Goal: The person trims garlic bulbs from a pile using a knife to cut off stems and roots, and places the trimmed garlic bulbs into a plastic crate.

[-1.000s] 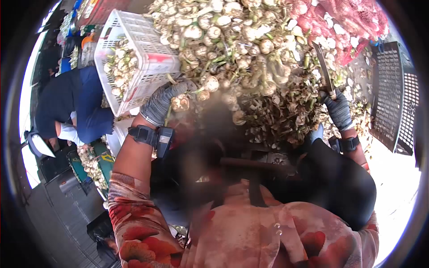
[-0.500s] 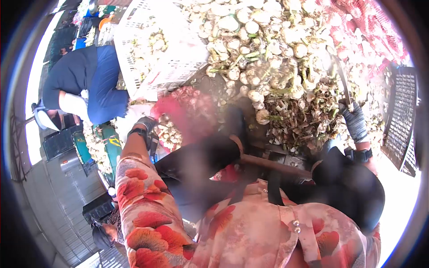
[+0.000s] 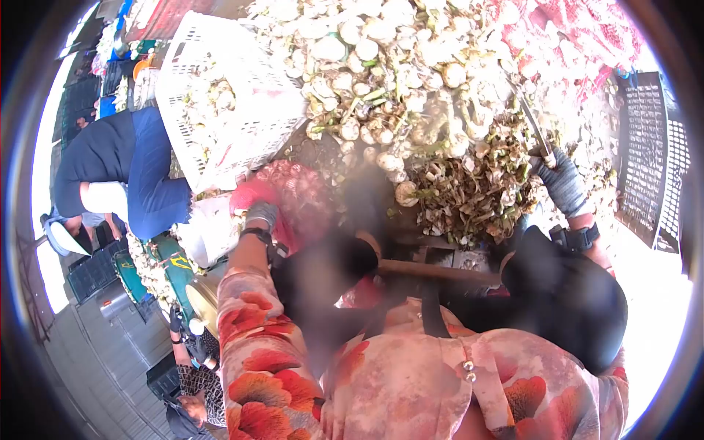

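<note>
Right hand (image 3: 561,182), knit-gloved: grip closed around the handle of a narrow metal knife (image 3: 534,125), beside papery garlic trimmings (image 3: 469,191). Left hand (image 3: 261,215) at a red mesh bag (image 3: 301,194); fingertips obscured, grip cannot be determined. Round garlic bulbs (image 3: 367,95) heaped ahead, partly glare-washed; perforated plastic crate (image 3: 271,126) overexposed.

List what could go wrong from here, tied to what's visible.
1. Cut: the right hand holds a knife with its blade bare; the left hand could get nicked if it reaches across near it.
2. Snag: the left hand is at the red mesh bag, so gloved fingers might catch in the netting.
3. Roll-off: a bulb sits loose at the garlic pile's edge and may roll away if bumped.
</note>
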